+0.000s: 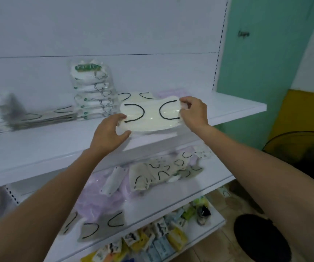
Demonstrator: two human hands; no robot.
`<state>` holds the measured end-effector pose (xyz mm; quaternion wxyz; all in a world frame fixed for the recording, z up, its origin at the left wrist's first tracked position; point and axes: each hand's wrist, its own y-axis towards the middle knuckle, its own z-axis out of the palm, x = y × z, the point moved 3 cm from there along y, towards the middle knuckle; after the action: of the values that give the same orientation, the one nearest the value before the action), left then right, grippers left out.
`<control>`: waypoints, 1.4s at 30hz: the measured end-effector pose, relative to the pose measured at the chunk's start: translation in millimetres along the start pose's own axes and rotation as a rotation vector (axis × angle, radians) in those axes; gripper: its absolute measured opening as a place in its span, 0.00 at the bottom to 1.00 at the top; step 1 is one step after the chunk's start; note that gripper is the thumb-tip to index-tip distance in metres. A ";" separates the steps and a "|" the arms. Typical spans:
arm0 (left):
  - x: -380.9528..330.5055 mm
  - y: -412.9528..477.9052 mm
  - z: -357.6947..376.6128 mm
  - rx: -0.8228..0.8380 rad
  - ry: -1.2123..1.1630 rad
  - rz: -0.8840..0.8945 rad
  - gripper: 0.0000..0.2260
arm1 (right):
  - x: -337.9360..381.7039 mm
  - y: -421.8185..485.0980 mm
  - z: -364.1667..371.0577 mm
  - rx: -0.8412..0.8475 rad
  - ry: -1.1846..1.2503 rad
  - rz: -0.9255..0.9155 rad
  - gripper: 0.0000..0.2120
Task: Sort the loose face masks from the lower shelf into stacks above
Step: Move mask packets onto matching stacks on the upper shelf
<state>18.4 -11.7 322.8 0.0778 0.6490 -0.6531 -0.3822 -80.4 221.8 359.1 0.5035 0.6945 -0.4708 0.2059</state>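
My left hand [112, 129], right hand [192, 110] pinch opposite ends of mask stack [150, 116] near upper shelf [237, 108] front edge. Wrappers look slick: uneven release could fan the stack, spill it off the front.

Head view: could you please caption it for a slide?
Left hand and right hand hold a white mask stack at the upper shelf.

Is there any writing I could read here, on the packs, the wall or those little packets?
None can be read.
Green label atop the upright mask packs: blurred.
Dark scrawl on the green wall: illegible.
Print on the small packets on the bottom shelf: too blurred.
Held mask: no text, only black loops.
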 end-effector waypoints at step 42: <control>78.0 199.4 121.4 -0.100 0.756 -0.528 0.14 | -110.2 271.7 212.7 0.380 -0.412 -0.392 0.16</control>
<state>-222.7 -61.0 327.3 0.2415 0.8825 -0.3720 -0.1566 -406.5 67.5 325.9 0.2893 0.8802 -0.3735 0.0446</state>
